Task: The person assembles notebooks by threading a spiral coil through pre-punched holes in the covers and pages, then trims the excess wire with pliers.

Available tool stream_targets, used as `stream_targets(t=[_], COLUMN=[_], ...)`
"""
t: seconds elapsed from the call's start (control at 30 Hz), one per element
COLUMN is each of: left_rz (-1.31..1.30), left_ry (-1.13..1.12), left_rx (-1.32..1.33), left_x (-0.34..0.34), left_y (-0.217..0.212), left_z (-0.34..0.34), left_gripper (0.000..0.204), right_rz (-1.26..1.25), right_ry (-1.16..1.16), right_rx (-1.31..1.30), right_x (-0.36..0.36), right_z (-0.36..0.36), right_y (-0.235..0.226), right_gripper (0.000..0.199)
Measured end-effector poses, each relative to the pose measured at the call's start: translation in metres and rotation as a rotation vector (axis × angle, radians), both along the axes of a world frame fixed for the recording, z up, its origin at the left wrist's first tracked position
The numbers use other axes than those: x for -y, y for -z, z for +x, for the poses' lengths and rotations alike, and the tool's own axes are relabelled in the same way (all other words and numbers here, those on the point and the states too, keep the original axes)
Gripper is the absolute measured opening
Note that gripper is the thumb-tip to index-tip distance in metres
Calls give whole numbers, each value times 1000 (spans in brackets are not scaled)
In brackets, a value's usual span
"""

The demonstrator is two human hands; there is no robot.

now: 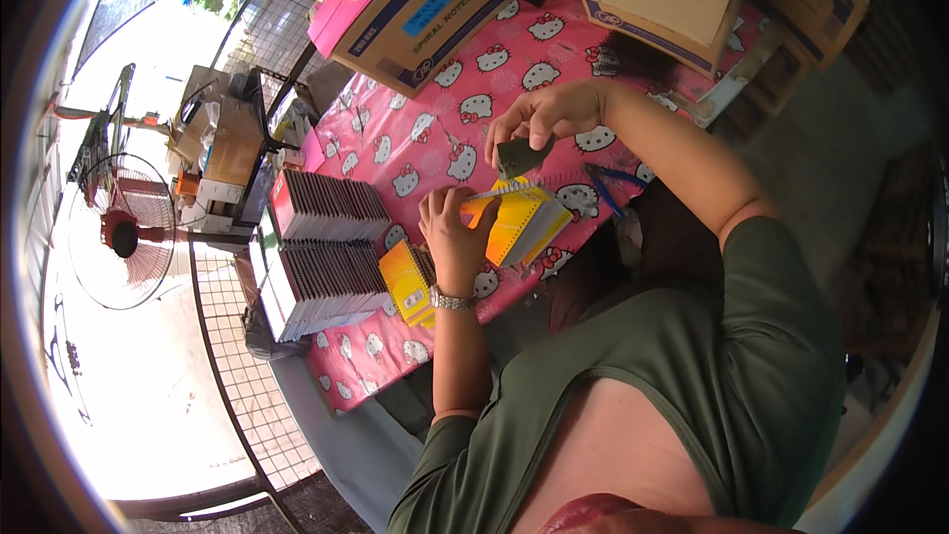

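Here, left hand (453, 229) grips a yellow notebook (521, 221); right hand (545, 119) pinches a dark pad (521, 156).

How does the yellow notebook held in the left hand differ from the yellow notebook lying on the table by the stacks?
The held notebook is lifted off the pink tablecloth in the left hand, tilted, its white page edges showing; the lying notebook rests flat and untouched beside the stacked notebooks. The right hand holds a small dark piece just above the held one. Both have yellow covers.
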State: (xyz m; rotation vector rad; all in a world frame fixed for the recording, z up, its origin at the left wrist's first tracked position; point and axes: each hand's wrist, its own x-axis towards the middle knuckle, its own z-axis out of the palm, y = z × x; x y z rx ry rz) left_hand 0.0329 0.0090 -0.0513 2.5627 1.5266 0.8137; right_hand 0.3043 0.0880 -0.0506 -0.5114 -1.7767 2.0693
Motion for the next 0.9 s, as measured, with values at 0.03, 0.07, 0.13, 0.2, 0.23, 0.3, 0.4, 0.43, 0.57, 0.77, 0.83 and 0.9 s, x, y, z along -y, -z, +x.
stream_targets(t=[0.03, 0.07, 0.13, 0.2, 0.23, 0.3, 0.4, 0.43, 0.57, 0.77, 0.83, 0.9], left_rz=[22, 45, 81, 21, -15, -129, -220, -245, -259, -279, -314, -292], left_ry=[1, 4, 6, 15, 18, 40, 31, 17, 76, 111, 99, 107], left_rx=[6, 11, 21, 81, 109, 235, 273, 256, 332, 347, 367, 358], left_x=[1, -1, -1, -4, -4, -4, -8, -7, -13, -17, -16, -17], left_y=[1, 1, 3, 6, 6, 6, 4, 5, 11, 11, 14, 11], left_z=[-2, -2, -5, -11, -13, -10, -9, -10, -6, -4, -5, -2], left_gripper=[34, 34, 33, 32, 32, 31, 31, 31, 32, 32, 32, 32], right_rz=[-128, -94, -17, -175, -31, 259, 23, -174, 297, 134, -60, 96], right_ry=[-53, -23, 43, -43, -11, 55, -11, -61, 128, 24, -20, 19], right_rx=[-180, -106, 47, -167, -8, 309, -5, -246, 294, 145, -253, -24], right_x=[0, 0, -4, -4, -4, -6, -5, -2, -8, -5, -3, -5], right_z=[-4, -8, -12, -14, -16, -20, -21, -22, -23, -26, -31, -30], right_y=[2, 4, 3, 2, 1, -2, -5, -4, -10, -19, -6, -5], right_gripper=[44, 45, 47, 49, 49, 49, 47, 47, 48, 43, 39, 26])
